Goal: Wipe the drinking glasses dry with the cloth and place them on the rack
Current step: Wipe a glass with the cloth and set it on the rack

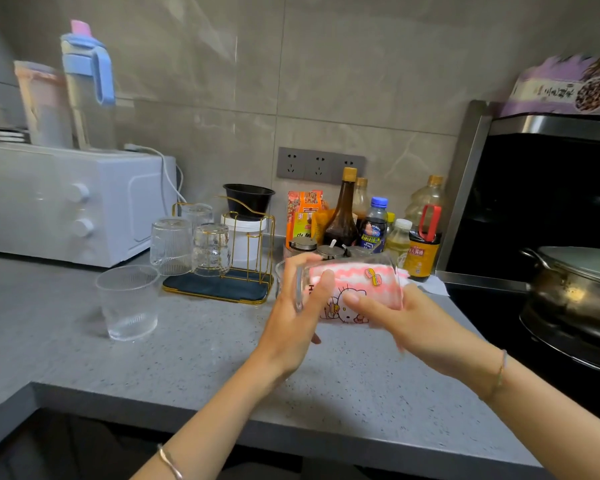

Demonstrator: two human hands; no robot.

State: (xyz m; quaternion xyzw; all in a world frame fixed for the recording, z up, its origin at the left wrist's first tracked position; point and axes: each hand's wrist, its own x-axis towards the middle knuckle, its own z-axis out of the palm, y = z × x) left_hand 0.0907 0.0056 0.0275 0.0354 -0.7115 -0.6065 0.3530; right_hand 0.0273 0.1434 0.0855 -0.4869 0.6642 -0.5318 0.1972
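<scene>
1. Head view: the glass (361, 265) is gripped at its left end by the curled fingers of the left hand (291, 313). Its right end is cradled by the right hand (402, 320), thumb laid on the wall, likely so it can be turned.
2. It is held on its side above the countertop (187, 358) with the pink cloth (343, 292) packed inside, evidently to dry the inner wall.
3. Whether the cloth's end is also pinched by the right fingers cannot be told.
4. Three upturned glasses (171, 245) are stood on the gold rack (222, 287) to the left, further back, presumably finished.
5. One upright glass (129, 301) is left beside the rack, probably yet to be wiped.
</scene>
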